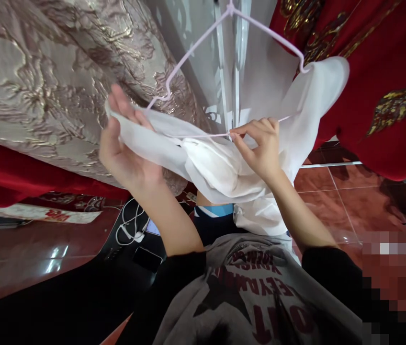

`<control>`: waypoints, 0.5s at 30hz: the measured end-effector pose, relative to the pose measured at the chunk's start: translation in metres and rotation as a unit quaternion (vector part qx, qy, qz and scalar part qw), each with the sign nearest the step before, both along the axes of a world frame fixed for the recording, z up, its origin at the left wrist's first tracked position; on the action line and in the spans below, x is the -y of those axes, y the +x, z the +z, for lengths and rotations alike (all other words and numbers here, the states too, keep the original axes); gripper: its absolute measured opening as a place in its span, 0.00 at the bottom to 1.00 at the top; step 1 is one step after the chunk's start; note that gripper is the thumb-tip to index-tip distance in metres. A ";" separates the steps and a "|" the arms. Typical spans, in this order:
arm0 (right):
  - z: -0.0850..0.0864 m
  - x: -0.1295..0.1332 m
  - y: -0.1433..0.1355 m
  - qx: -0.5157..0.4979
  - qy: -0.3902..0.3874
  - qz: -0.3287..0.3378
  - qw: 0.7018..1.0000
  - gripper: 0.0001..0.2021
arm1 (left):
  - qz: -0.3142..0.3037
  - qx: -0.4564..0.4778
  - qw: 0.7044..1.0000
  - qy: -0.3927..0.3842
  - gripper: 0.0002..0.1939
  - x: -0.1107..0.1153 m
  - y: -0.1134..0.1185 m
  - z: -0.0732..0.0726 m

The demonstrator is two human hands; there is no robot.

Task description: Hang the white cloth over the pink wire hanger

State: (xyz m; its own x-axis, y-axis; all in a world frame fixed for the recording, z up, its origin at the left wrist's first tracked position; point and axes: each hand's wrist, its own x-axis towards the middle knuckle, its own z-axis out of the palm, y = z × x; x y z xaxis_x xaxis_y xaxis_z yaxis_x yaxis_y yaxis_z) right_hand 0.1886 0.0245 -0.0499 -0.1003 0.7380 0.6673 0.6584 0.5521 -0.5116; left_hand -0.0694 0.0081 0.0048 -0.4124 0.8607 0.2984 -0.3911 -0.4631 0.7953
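Observation:
A pale pink hanger [197, 44] hangs at the top centre, its hook cut off by the frame. White, slightly sheer cloth [213, 167] drapes around its lower bar and over its right shoulder. At the cloth's left end, my left hand [127, 143] is raised with its fingers apart, partly behind and inside the fabric; it is open. My right hand [260, 143] pinches the thin lower bar near the middle, thumb and forefinger together. The cloth's lower folds hang down near my lap.
Patterned silvery-pink fabric [45, 86] fills the left, red cloth with gold ornament [375, 81] the right. On a black seat [70, 297] lie a phone [147, 259] and white cables [127, 230]. Reddish tiles [325, 206] cover the floor.

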 end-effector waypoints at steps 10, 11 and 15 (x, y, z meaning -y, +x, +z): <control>0.001 0.004 -0.018 0.003 -0.034 0.020 0.999 0.20 | -0.133 0.080 0.986 -0.067 0.15 -0.002 0.065 -0.070; 0.003 0.006 -0.016 0.002 -0.036 0.022 0.999 0.20 | -0.135 0.084 0.986 -0.052 0.15 -0.003 0.072 -0.067; 0.004 0.009 0.010 -0.041 -0.036 0.002 0.999 0.22 | -0.143 0.104 0.984 0.000 0.15 -0.003 0.080 -0.061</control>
